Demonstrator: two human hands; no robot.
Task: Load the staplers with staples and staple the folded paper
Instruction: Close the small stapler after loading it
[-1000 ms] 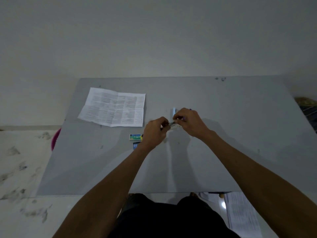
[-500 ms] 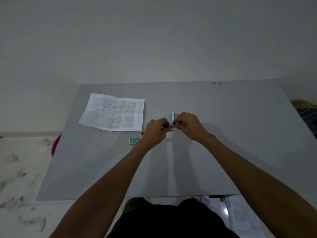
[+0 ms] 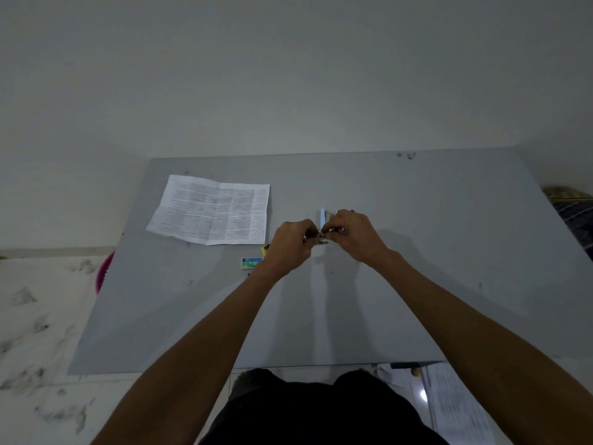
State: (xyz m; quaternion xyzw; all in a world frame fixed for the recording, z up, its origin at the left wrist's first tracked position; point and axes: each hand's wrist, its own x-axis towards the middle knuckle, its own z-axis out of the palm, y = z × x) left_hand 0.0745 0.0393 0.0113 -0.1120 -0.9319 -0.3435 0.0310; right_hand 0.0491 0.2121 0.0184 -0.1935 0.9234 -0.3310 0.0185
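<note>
A small light-blue stapler (image 3: 323, 216) stands with its top swung up between my hands at the middle of the grey table (image 3: 417, 284). My right hand (image 3: 354, 234) grips its body. My left hand (image 3: 290, 242) pinches something small and silvery at the stapler's open end, probably a staple strip; my fingers hide most of it. A printed, creased sheet of paper (image 3: 211, 213) lies flat at the far left of the table. A small green-and-blue staple box (image 3: 251, 262) lies just left of my left wrist, with a yellow item (image 3: 264, 249) beside it.
A pink round object (image 3: 103, 274) shows beyond the table's left edge, on the marked white floor. Printed papers (image 3: 455, 409) lie on the floor under the table's near right corner. A dark patterned cloth (image 3: 574, 216) lies past the right edge.
The view has tilted, so the table sits lower in frame. My hands stay together on the stapler and have drawn slightly closer to the paper; the grip looks the same.
</note>
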